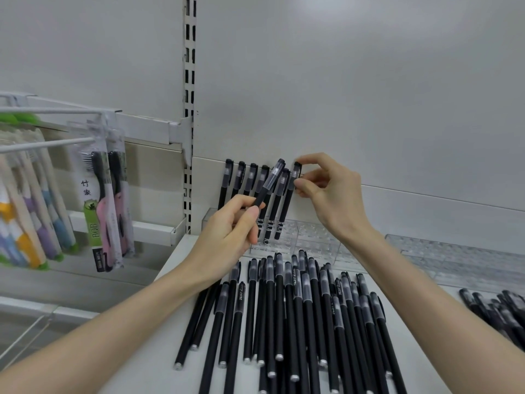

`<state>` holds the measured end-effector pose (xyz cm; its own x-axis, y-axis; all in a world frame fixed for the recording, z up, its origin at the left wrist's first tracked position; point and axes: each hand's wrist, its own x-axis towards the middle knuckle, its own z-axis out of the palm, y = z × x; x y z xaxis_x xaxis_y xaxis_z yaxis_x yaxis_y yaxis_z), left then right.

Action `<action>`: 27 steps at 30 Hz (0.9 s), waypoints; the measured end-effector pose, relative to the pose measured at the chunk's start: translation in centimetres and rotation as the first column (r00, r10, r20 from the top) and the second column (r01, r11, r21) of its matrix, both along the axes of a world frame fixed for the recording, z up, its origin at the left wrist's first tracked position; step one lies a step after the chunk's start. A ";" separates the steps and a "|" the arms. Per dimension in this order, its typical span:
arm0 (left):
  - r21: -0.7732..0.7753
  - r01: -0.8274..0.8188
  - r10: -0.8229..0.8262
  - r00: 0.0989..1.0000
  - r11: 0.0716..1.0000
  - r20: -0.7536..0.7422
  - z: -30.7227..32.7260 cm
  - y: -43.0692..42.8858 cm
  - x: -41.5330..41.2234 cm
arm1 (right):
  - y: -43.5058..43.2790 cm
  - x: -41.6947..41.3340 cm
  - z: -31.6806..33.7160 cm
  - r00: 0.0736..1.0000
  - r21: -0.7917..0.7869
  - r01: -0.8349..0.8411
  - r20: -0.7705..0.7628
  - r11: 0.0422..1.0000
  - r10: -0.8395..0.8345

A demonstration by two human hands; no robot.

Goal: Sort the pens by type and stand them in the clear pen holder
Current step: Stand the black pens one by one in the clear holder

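A clear pen holder stands at the back of the white shelf, against the wall. Several black pens stand upright in its left end. My right hand pinches the cap of the rightmost standing pen between thumb and forefinger. My left hand grips another black pen by its barrel, tilted with its clear-capped end up, in front of the standing row. A big pile of black pens lies on the shelf in front of the holder.
A second clear holder lies to the right, with another pile of black pens in front of it. On the left, packaged toothbrushes hang from wire hooks. A slotted metal upright runs up the wall.
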<state>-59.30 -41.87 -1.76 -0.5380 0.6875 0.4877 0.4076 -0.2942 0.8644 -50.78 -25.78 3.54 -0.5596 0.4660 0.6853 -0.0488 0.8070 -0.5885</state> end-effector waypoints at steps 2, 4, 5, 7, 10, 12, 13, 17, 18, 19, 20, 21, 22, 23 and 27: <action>-0.005 -0.001 0.001 1.000 1.000 -0.006 0.0 0.0 0.1 | -0.1 0.0 0.0 1.000 0.028 -0.004 0.015 1.000 0.003; -0.007 -0.001 0.001 1.000 1.000 -0.014 -0.1 0.0 0.1 | -0.1 0.0 0.1 1.000 0.032 -0.006 0.020 0.999 0.006; -0.008 0.000 0.000 1.000 1.000 -0.019 0.0 -0.1 0.1 | -0.1 0.0 0.2 1.000 0.021 -0.010 0.019 1.000 0.010; -0.008 0.000 0.000 1.000 1.000 -0.028 0.0 -0.1 0.1 | 0.0 0.1 0.4 1.000 0.016 -0.017 0.023 1.000 0.017; -0.010 0.001 -0.002 1.000 1.000 -0.025 0.0 -0.1 0.1 | 0.1 0.1 0.4 0.999 0.024 -0.023 0.035 0.999 0.022; -0.012 0.004 -0.004 1.000 1.000 -0.024 0.0 0.0 0.1 | 0.1 0.0 0.5 0.999 0.018 -0.026 0.037 1.000 0.025; -0.012 0.007 -0.007 1.000 1.000 -0.023 0.0 0.0 0.1 | 0.1 0.0 0.5 0.999 0.015 -0.025 0.041 1.000 0.025; -0.008 0.016 -0.016 1.000 1.000 -0.014 -0.1 0.0 0.0 | 0.1 0.1 -0.3 0.999 0.019 -0.015 0.051 1.000 0.014; -0.007 0.016 -0.016 1.000 1.000 -0.015 -0.1 0.0 0.0 | 0.0 0.1 -0.6 0.999 0.017 -0.015 0.046 1.000 0.014; -0.007 0.015 -0.015 1.000 1.000 -0.018 -0.1 0.0 0.0 | 0.0 0.2 -0.8 0.999 0.016 -0.014 0.042 1.000 0.013; -0.006 0.014 -0.014 1.000 1.000 -0.022 -0.1 0.0 0.0 | -0.1 0.3 -1.0 0.999 0.020 -0.006 0.037 1.000 0.006; -0.007 0.015 -0.015 1.000 1.000 -0.026 -0.2 0.0 0.0 | -0.2 0.5 -1.0 1.000 0.023 0.007 0.027 1.000 -0.008; -0.008 0.018 -0.018 0.999 1.000 -0.029 -0.2 0.0 0.0 | -0.5 0.7 -0.9 1.000 0.012 0.016 0.005 1.000 -0.016; -0.010 0.022 -0.023 0.999 1.000 -0.030 -0.2 0.0 0.0 | -0.9 1.0 -0.8 1.000 -0.029 0.002 -0.025 1.000 -0.003; -0.016 0.058 -0.059 0.997 0.998 -0.057 -0.5 0.2 -0.1 | -2.7 1.8 -0.9 0.977 -0.250 -0.213 -0.058 0.945 0.205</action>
